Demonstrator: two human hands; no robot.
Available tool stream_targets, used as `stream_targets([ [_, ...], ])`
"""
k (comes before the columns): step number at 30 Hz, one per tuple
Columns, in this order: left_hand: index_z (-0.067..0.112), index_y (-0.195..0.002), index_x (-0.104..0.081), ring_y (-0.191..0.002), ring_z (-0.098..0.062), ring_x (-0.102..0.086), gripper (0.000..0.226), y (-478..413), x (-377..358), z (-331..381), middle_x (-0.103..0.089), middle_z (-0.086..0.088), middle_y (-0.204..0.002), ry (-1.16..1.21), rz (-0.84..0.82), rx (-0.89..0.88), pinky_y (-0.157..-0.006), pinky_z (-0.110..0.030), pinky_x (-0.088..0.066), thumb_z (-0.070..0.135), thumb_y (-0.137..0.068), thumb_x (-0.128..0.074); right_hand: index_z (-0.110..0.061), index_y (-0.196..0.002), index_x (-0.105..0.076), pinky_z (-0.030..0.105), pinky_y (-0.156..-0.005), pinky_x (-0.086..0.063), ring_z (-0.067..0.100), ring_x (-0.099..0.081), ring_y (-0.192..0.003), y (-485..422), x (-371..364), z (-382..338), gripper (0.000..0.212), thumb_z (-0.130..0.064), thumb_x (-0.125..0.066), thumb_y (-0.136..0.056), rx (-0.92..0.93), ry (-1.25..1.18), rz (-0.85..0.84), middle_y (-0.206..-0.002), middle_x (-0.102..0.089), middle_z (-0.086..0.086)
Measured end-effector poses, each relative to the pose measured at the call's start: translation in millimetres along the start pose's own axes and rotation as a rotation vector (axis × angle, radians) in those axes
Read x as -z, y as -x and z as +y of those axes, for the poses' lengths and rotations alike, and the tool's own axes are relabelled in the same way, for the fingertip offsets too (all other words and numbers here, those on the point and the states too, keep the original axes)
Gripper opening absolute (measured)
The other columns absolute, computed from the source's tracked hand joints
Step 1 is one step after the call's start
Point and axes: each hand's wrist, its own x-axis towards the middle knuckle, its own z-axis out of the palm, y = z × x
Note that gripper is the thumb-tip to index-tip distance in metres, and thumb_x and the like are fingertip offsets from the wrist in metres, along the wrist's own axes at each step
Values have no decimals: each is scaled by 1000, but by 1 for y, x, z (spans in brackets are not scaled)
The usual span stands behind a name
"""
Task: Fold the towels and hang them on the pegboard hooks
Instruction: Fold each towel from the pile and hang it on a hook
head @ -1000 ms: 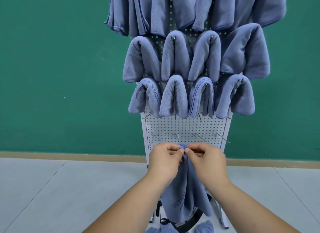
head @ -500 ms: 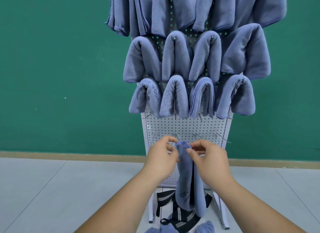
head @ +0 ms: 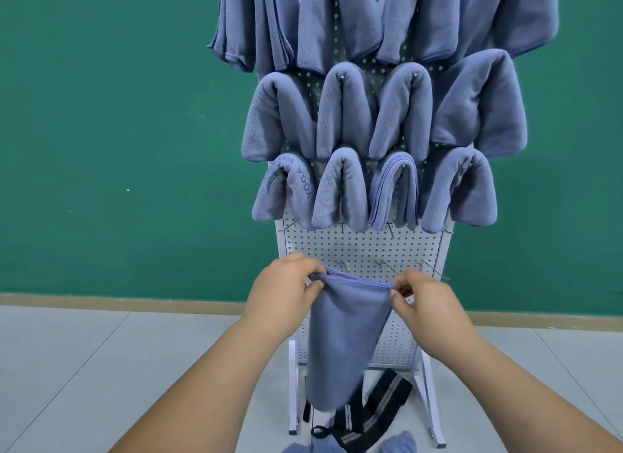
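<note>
- Currently the towel [head: 347, 334] is held up in front of the lower pegboard [head: 364, 247], at 6 o'clock from the filled rows. Its top hem is stretched level between both hands and the body hangs free, tapering downward.
- At 9 o'clock of the hem: left hand [head: 283, 290], grip clamped on that corner, thumb and fingers pinching the edge.
- At 3 o'clock of the hem: right hand [head: 428, 304], grip likewise pinched on the other corner.
- Judgement: the hem is pulled taut so the layers line up and the cloth hangs flat for the next fold. It is held high so the tail clears the floor [head: 101, 368].
- Towel look: blue-grey, soft nap, darker stitched border along the top. It appears folded double, with two edges showing at the hem. The lower end is blurred.
- At 12 o'clock from the hem, just behind it: bare hooks [head: 387, 266], the likely destination.
- Above, hung towels [head: 340, 189] each drape over a hook in an arch.
- At 6 o'clock, by the board's feet: a striped strap [head: 377, 415] and more blue cloth [head: 397, 444].
</note>
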Motion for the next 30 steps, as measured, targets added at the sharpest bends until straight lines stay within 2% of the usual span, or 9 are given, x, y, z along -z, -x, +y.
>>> stream_targets([
  [4,35,-96,-69,-77,-8,-62,9,1,4,-2,-67,18,-90,-40,-27,28,-74,-34,-55,35,-89,-75,-29,-96,-66,41,-77,-58,13,-67,-81,1,1,-3,6,-26,-68,-91,2,37,38,-89,-69,-15],
  [9,32,-96,-75,-78,-8,-60,10,2,4,-9,-63,16,-94,-59,-163,32,-77,-32,-52,42,-94,-73,-35,-88,-71,32,-78,-59,-1,-65,-82,0,8,-1,11,-26,-75,-85,45,34,27,-84,-67,-24],
  [13,35,-85,-71,-70,-8,-67,12,0,2,-7,-71,17,-83,159,-94,190,-67,-31,-57,33,-86,-82,-35,-84,-72,32,-76,-60,-2,-67,-78,-1,12,1,12,-25,-78,-83,25,-2,5,-78,-70,-23],
  [16,40,-92,-65,-61,-15,-69,22,-1,4,-10,-70,15,-85,282,-100,238,-57,-28,-54,29,-86,-83,-34,-81,-70,30,-77,-60,-3,-68,-76,-1,12,3,13,-25,-79,-82,13,-41,-45,-76,-72,-21],
  [20,33,-102,-71,-86,-17,-65,8,1,2,-10,-70,13,-100,-89,-146,157,-78,-37,-57,29,-96,-68,-30,-82,-66,27,-79,-59,-3,-68,-78,4,7,-7,15,-20,-76,-85,51,-117,-143,-78,-72,-15],
  [22,28,-107,-66,-100,-20,-60,12,4,-1,-5,-64,8,-111,-206,-156,145,-82,-39,-54,23,-98,-59,-28,-84,-64,27,-78,-59,1,-69,-74,7,3,-14,15,-18,-75,-88,52,-207,-172,-78,-72,-12],
  [24,29,-116,-60,-112,-17,-55,24,5,-4,-1,-59,11,-120,-151,-188,103,-87,-36,-51,19,-94,-56,-27,-87,-62,28,-73,-57,5,-65,-68,10,-1,-20,15,-17,-74,-90,54,-296,-192,-79,-71,-10],
  [27,37,-129,-58,-121,-1,-55,40,9,-8,8,-61,24,-128,150,-323,-3,-104,-28,-47,31,-90,-66,-27,-88,-61,20,-67,-51,5,-62,-65,14,-8,-28,16,-17,-73,-92,80,-353,-202,-80,-70,-12],
  [30,37,-112,-69,-104,3,-64,22,10,-15,15,-71,24,-107,243,-367,-27,-96,-32,-54,37,-91,-71,-30,-87,-62,17,-66,-50,5,-66,-69,15,-12,-31,14,-23,-74,-92,97,-329,-190,-78,-70,-14],
])
